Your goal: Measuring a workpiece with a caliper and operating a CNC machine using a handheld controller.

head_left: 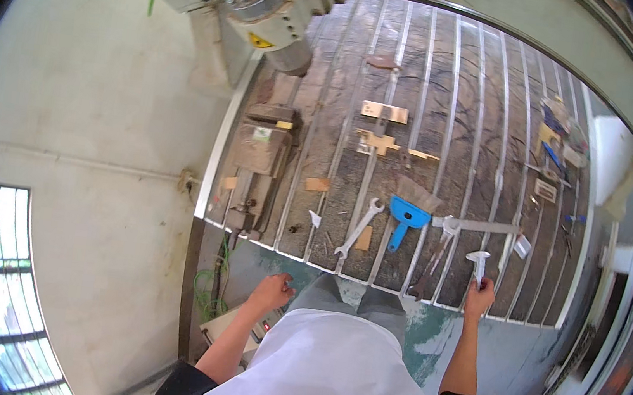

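Over the near right part of the slotted machine table (422, 287), my right hand (480, 296) is closed around the lower end of a caliper (479, 264). Its wide jaws point away from me. My left hand (273, 292) hangs in front of the table's near edge, loosely curled, fingers partly apart and nothing visible in it. Left of the caliper lie an adjustable wrench (450, 227) and a steel ruler (485, 226). Farther left are a blue brush (410, 214) with pale bristles and a double open-end wrench (360, 229).
A machine vise (261, 152) is mounted at the table's left side. Above the far left hangs a spindle head (277, 33) with green hoses. Clamped wooden pieces (377, 142) stand mid-table, and mixed tools and scraps (560, 147) crowd the right side. A control box (259, 327) stands below my left hand.
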`<state>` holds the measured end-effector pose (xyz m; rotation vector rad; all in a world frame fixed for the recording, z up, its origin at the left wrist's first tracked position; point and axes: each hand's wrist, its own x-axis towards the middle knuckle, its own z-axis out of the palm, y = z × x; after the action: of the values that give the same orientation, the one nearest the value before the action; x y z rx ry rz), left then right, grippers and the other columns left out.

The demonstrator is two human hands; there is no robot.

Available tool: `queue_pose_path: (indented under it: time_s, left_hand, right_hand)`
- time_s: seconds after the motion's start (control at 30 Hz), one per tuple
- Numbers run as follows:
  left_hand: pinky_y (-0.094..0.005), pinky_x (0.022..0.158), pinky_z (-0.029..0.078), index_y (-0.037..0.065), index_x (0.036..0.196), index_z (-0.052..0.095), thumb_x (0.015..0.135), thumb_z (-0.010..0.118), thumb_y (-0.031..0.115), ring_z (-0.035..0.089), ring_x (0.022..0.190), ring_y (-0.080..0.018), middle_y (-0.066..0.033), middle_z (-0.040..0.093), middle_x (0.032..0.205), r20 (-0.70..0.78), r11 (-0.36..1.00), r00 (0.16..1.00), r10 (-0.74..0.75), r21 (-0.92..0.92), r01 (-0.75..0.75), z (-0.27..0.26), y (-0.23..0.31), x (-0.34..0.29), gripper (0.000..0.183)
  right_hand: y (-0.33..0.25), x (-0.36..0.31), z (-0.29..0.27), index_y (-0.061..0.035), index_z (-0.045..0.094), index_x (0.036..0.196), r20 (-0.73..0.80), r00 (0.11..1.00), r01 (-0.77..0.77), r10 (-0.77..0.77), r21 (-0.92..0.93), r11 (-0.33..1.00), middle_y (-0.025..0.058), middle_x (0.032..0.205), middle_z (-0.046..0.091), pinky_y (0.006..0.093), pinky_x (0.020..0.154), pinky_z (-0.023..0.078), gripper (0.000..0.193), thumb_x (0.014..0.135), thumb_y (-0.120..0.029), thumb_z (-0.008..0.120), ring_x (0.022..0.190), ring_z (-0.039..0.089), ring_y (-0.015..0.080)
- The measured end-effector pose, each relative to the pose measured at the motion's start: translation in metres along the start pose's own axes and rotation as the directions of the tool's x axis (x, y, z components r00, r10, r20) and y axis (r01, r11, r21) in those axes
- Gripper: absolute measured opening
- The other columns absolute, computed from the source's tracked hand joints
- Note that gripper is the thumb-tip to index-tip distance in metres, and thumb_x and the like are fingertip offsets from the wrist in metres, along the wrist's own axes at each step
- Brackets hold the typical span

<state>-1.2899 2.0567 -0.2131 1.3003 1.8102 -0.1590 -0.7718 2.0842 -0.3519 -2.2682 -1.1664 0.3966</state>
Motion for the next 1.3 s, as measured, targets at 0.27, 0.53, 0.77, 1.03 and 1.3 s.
queue_pose_path:
  time_s: [0.27,0.53,0.77,1.03,1.3]
  left_hand:
    - [-0.0445,0.076,0.051,0.001,0.102,0.064,0.076,0.066,0.022,0.064,0.085,-0.0369,-0.0218,0.066,0.086,-0.08,0.986,0.983,-0.164,0.013,0.165,0.032,-0.068,-0.03,0.033]
    - [-0.0437,0.082,0.051,0.004,0.102,0.066,0.074,0.064,0.022,0.064,0.093,-0.0362,-0.0235,0.066,0.093,-0.014,0.918,0.919,-0.394,-0.053,0.393,0.074,-0.162,-0.042,0.033]
    - [-0.042,0.085,0.051,0.005,0.102,0.067,0.069,0.066,0.02,0.063,0.096,-0.036,-0.0222,0.066,0.099,0.128,0.918,0.924,-0.359,-0.13,0.375,0.051,-0.231,-0.02,0.036]
    - [-0.0387,0.079,0.052,0.007,0.089,0.07,0.065,0.07,0.019,0.066,0.091,-0.033,-0.0221,0.067,0.092,0.014,0.944,0.951,-0.309,-0.118,0.309,0.013,-0.325,0.017,0.027]
    - [-0.0382,0.075,0.053,0.005,0.089,0.07,0.067,0.072,0.019,0.068,0.084,-0.0314,-0.0192,0.069,0.087,0.107,0.872,0.922,-0.372,-0.301,0.386,-0.003,-0.339,0.049,0.026]
  right_hand:
    - [-0.015,0.016,0.002,0.0036,0.061,0.087,0.04,0.996,0.086,-0.084,-0.056,0.995,0.0153,0.073,0.06,0.0399,0.063,0.046,0.019,0.077,-0.01,0.068,0.065,0.058,0.0285]
    - [-0.017,0.009,0.007,0.0015,0.063,0.09,0.048,0.995,0.1,-0.09,-0.265,0.959,0.0178,0.08,0.06,0.0438,0.066,0.045,0.017,0.077,-0.008,0.066,0.073,0.059,0.0335]
    - [-0.05,-0.015,0.002,0.0026,0.063,0.09,-0.134,0.991,-0.034,-0.024,-0.416,0.909,0.0189,0.083,0.061,0.0443,0.068,0.046,0.019,0.074,-0.007,0.065,0.076,0.06,0.0349]
    - [-0.084,-0.085,0.023,0.0034,0.062,0.09,-0.099,0.995,-0.043,0.011,-0.331,0.943,0.0169,0.082,0.061,0.0402,0.065,0.047,0.02,0.072,-0.006,0.066,0.072,0.06,0.0324]
    - [-0.149,-0.138,0.054,0.0027,0.061,0.092,0.022,0.999,-0.029,0.035,-0.237,0.971,0.0175,0.083,0.06,0.0393,0.064,0.048,0.019,0.075,-0.004,0.065,0.072,0.061,0.0318]
